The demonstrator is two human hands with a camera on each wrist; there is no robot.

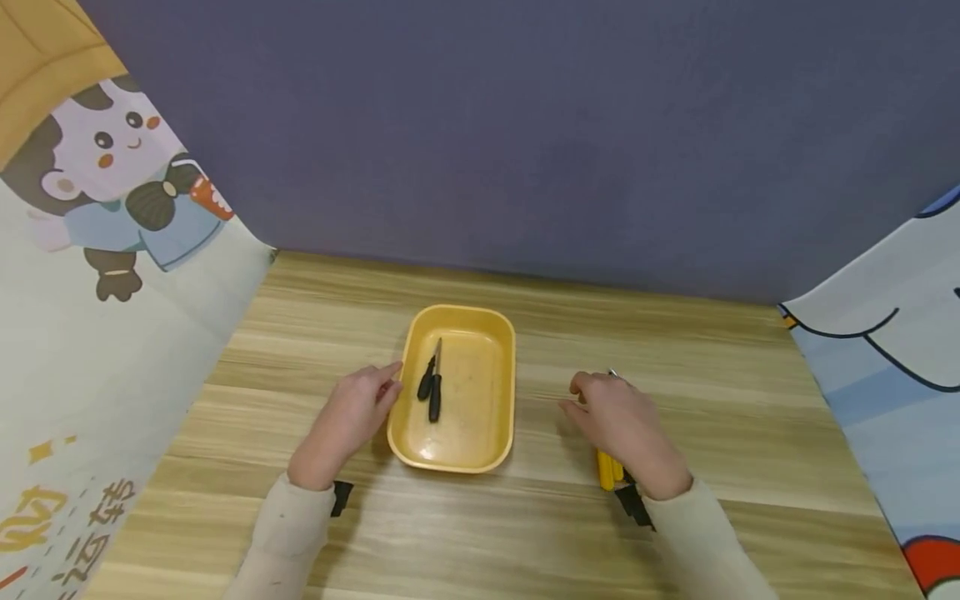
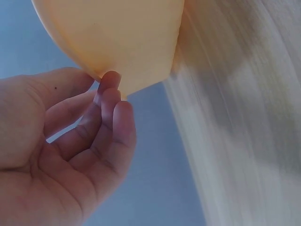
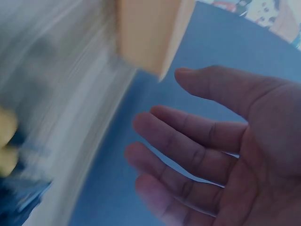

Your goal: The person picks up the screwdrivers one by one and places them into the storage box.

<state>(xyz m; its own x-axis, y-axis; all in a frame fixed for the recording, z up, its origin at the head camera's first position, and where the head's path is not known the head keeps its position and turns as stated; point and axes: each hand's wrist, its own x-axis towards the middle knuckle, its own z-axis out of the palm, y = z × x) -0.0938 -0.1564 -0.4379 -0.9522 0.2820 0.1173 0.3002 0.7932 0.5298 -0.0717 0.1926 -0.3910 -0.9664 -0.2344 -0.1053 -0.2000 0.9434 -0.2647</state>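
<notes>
A yellow tray [image 1: 504, 392] stands on the table, with two black-handled tools, one a screwdriver [image 1: 435, 400], lying in its left part. My left hand [image 1: 347, 421] is at the tray's left edge; in the left wrist view the thumb and fingers of that hand [image 2: 80, 136] pinch the tray's rim [image 2: 70, 54]. Right of the tray, my right hand [image 1: 626, 421] hovers with nothing in it. Its fingers [image 3: 178, 146] are loosely bent and apart in the right wrist view. Yellow-handled tools [image 1: 609, 471] lie partly hidden under that hand.
Under the right wrist is a black object [image 1: 633, 505], partly covered. A dark panel [image 1: 525, 150] rises behind the wooden table [image 1: 315, 308]. Printed panels with cartoon figures stand at the left [image 1: 150, 333] and right [image 1: 885, 383].
</notes>
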